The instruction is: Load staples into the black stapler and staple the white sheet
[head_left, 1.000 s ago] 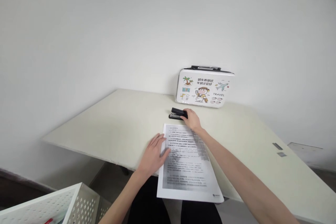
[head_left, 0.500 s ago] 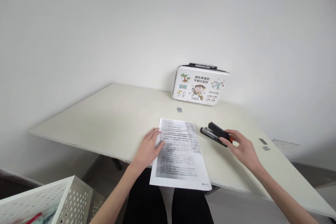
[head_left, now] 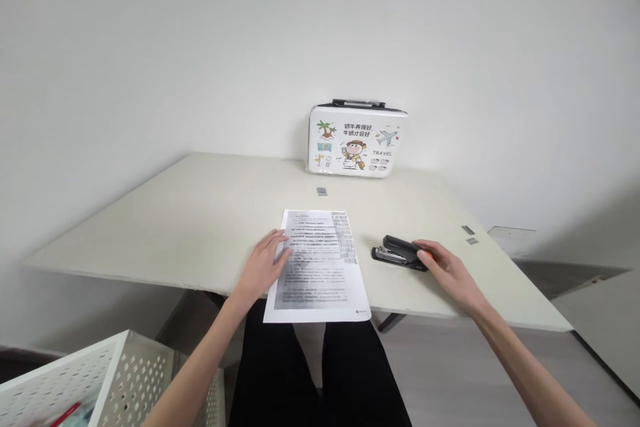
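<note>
A printed sheet of paper (head_left: pixel 315 267) lies on the table, its near edge jutting out over my legs. My left hand (head_left: pixel 263 263) rests flat along the sheet's left side, fingers stretched out and the thumb on the print. To the right of the paper, a black stapler (head_left: pixel 400 253) points left, its top arm raised a little from its base. My right hand (head_left: pixel 450 273) grips the stapler's back end, thumb in front, where a bit of orange shows. A gap of bare tabletop separates stapler and sheet.
Against the wall stands a white case (head_left: pixel 357 140) with cartoon prints and a black handle. Small grey strips (head_left: pixel 322 191) lie before it, and two more pieces (head_left: pixel 470 235) lie at the right. A white perforated basket (head_left: pixel 120 373) stands lower left, below the table (head_left: pixel 150 227).
The whole view has shifted, so the table sits higher and further left. My right hand has turned the stapler to lie more level. My left hand stays on the paper.
</note>
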Motion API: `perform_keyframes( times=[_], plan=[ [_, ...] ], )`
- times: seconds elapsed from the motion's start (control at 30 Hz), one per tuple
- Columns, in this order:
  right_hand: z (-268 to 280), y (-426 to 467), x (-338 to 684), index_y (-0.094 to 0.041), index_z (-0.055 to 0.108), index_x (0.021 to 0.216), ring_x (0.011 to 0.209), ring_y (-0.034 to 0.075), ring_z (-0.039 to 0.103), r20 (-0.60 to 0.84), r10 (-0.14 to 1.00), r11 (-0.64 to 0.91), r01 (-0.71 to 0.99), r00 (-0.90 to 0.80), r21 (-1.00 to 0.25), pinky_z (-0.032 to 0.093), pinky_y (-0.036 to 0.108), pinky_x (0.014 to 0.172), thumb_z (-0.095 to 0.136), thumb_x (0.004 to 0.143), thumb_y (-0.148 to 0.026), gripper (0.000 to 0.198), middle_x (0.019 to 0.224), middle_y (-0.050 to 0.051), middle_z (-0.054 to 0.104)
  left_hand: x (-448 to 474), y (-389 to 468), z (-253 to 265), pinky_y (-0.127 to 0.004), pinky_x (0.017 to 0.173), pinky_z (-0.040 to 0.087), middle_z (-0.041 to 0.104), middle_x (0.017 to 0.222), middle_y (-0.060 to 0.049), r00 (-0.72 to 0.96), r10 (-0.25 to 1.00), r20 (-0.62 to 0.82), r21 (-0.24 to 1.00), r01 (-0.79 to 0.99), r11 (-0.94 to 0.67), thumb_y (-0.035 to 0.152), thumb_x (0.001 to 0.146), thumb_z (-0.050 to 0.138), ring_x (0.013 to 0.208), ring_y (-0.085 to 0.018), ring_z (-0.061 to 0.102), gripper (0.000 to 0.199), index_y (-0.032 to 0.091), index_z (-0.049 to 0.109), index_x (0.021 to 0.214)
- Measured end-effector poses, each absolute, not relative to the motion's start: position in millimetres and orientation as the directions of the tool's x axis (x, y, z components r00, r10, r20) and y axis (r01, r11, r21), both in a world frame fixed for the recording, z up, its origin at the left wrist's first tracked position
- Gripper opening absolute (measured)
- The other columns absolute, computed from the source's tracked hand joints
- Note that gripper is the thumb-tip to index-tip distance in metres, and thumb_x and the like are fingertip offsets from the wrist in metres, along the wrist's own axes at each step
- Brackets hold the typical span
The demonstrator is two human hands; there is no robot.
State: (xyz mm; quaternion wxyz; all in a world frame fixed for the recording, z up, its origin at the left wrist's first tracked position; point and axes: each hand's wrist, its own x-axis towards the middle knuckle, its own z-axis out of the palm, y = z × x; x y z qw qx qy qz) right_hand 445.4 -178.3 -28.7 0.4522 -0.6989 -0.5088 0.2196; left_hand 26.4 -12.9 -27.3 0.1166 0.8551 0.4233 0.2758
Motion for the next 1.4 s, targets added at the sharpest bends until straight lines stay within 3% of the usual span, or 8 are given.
perform_keyframes(
  times=[0.1, 0.5, 0.77, 0.93, 1.07, 1.2, 1.4],
  plan=[
    [-26, -177, 446, -0.026, 0.073, 0.123, 0.126, 0.029, 0.065, 0.151, 0.891, -0.081, 0.477, 0.428, -0.875, 0.051, 0.039, 0.107, 0.050, 0.099, -0.070, 0.055, 0.133, 0.009, 0.074, 27, -12, -25, -0.049, 0.124, 0.042, 0.062, 0.151, -0.010, 0.484, 0.789, 0.378, 0.430, 0.663, -0.612, 0.046, 0.106, 0.045, 0.148, -0.027, 0.052, 0.037, 0.022, 0.064, 0.127],
    [-27, -170, 448, -0.023, 0.072, 0.116, 0.118, 0.029, 0.067, 0.189, 0.882, -0.036, 0.462, 0.431, -0.886, 0.050, 0.042, 0.106, 0.047, 0.100, -0.066, 0.053, 0.126, 0.011, 0.075, 27, -8, -22, -0.051, 0.123, 0.043, 0.063, 0.150, -0.010, 0.501, 0.781, 0.373, 0.399, 0.673, -0.623, 0.050, 0.107, 0.042, 0.147, -0.028, 0.052, 0.040, 0.022, 0.065, 0.125],
    [-32, -166, 451, -0.023, 0.072, 0.116, 0.115, 0.027, 0.067, 0.236, 0.878, 0.008, 0.482, 0.416, -0.876, 0.050, 0.039, 0.103, 0.047, 0.101, -0.063, 0.049, 0.125, 0.010, 0.075, 44, -14, -2, -0.056, 0.119, 0.045, 0.057, 0.155, -0.012, 0.584, 0.725, 0.364, 0.225, 0.700, -0.677, 0.040, 0.108, 0.040, 0.143, -0.034, 0.053, 0.038, 0.022, 0.063, 0.133],
    [-32, -166, 447, -0.023, 0.073, 0.114, 0.105, 0.027, 0.068, 0.246, 0.866, -0.023, 0.525, 0.436, -0.851, 0.051, 0.038, 0.094, 0.040, 0.104, -0.063, 0.052, 0.115, 0.009, 0.077, 114, -32, 18, -0.049, 0.118, 0.045, 0.066, 0.141, -0.006, 0.748, 0.595, 0.294, 0.308, 0.516, -0.800, 0.034, 0.106, 0.046, 0.137, -0.028, 0.057, 0.031, 0.027, 0.064, 0.130],
    [-29, -166, 444, -0.024, 0.073, 0.111, 0.103, 0.028, 0.069, 0.229, 0.862, -0.059, 0.538, 0.452, -0.841, 0.051, 0.037, 0.091, 0.035, 0.106, -0.064, 0.056, 0.109, 0.008, 0.078, 180, -36, 21, -0.048, 0.114, 0.047, 0.067, 0.139, -0.008, 0.820, 0.509, 0.263, 0.356, 0.407, -0.841, 0.037, 0.103, 0.059, 0.133, -0.030, 0.060, 0.031, 0.025, 0.064, 0.131],
    [-28, -166, 444, -0.025, 0.073, 0.113, 0.103, 0.028, 0.070, 0.234, 0.862, -0.052, 0.539, 0.449, -0.841, 0.052, 0.037, 0.088, 0.036, 0.105, -0.065, 0.055, 0.110, 0.008, 0.079, 219, -27, 16, -0.049, 0.107, 0.050, 0.073, 0.127, -0.008, 0.850, 0.466, 0.248, 0.365, 0.363, -0.857, 0.041, 0.098, 0.071, 0.123, -0.031, 0.066, 0.025, 0.022, 0.071, 0.115],
    [-29, -165, 445, -0.026, 0.073, 0.112, 0.102, 0.028, 0.070, 0.226, 0.867, -0.052, 0.531, 0.445, -0.846, 0.051, 0.037, 0.089, 0.037, 0.105, -0.063, 0.053, 0.109, 0.007, 0.079, 224, -21, 12, -0.044, 0.100, 0.052, 0.078, 0.111, -0.005, 0.846, 0.446, 0.292, 0.365, 0.332, -0.870, 0.042, 0.100, 0.068, 0.111, -0.029, 0.069, 0.019, 0.024, 0.073, 0.100]
  ],
)
